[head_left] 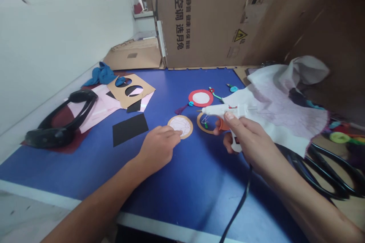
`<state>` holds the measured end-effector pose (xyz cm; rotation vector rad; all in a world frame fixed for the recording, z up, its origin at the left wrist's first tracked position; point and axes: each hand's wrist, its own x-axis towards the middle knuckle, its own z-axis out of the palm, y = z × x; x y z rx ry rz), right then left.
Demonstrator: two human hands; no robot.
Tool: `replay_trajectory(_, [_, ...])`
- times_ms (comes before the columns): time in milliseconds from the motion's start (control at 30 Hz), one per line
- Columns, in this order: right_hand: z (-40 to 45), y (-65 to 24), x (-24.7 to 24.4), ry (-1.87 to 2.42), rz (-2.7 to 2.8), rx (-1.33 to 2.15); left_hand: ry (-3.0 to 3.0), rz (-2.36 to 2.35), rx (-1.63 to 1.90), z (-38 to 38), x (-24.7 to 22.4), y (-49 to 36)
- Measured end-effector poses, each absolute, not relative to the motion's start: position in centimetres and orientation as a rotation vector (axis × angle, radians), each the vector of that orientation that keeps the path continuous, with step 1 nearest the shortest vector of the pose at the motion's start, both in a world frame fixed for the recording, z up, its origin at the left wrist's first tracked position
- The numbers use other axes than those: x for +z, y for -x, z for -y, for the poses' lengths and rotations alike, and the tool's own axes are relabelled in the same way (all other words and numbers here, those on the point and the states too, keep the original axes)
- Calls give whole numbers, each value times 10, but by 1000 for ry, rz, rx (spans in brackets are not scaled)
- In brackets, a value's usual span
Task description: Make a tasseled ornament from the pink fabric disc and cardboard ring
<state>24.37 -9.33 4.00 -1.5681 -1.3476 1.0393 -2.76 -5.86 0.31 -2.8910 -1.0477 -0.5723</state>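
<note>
Pressing the fingertips of my left hand [158, 148] onto a paper ring [185, 123], with my right hand [248, 138] wrapped round a glue gun [216, 110], trigger hidden.

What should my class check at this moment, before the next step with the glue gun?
1. The glue gun is gripped in the right hand: ok.
2. The nozzle is apart from the left hand: ok.
3. The string-webbed ring is steadied by the left fingertips: ok.
4. The black power cord runs clear of the rings: ok.
5. The glue gun is hot: cannot tell.
6. Glue is already on the ring: cannot tell.
</note>
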Motion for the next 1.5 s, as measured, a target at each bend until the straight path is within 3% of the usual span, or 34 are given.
replay_trajectory(200, [93,-243,40,1561,1356,1032,2935,1003,-500,60,0,25])
replay_trajectory(433, [93,-245,37,1556,1385,1021,2774,1097,-776,56,5,33])
replay_trajectory(933, [93,-242,43,1548,1373,1035,2908,1096,-428,59,6,28])
replay_trajectory(1300, [91,-245,35,1542,1374,1025,2881,1349,-1096,58,6,31])
replay_trajectory(1500, [93,-244,37,1541,1380,1042,2821,1527,-1221,53,3,31])
